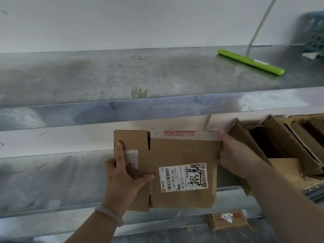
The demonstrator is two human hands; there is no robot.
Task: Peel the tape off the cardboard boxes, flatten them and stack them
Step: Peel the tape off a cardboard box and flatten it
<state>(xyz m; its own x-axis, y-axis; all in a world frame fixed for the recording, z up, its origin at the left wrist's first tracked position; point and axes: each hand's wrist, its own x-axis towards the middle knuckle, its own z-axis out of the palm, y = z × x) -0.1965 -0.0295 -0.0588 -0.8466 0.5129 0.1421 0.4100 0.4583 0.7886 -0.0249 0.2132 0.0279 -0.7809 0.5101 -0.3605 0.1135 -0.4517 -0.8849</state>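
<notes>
Holding the flattened box [175, 155] in the head view, we are gripping it at both sides above the lower shelf [52, 181]. Our left hand [126, 172] is clasping the left flap with its thumb lying across the front. Our right hand [235, 155] is pinching the far right corner, thumb resting at the end of the tape strip [184, 135]. That strip is still on the far edge, so we are judging that peeling comes before stacking. We are aiming to anchor firmly with the left hand, lift the tape's end with the right thumb, and pull low and steadily leftward so the cardboard is not tearing. The stack of boxes [280, 141] is sitting just to the right, and the green cutter [250, 61] is lying well apart on the upper shelf [87, 76].
</notes>
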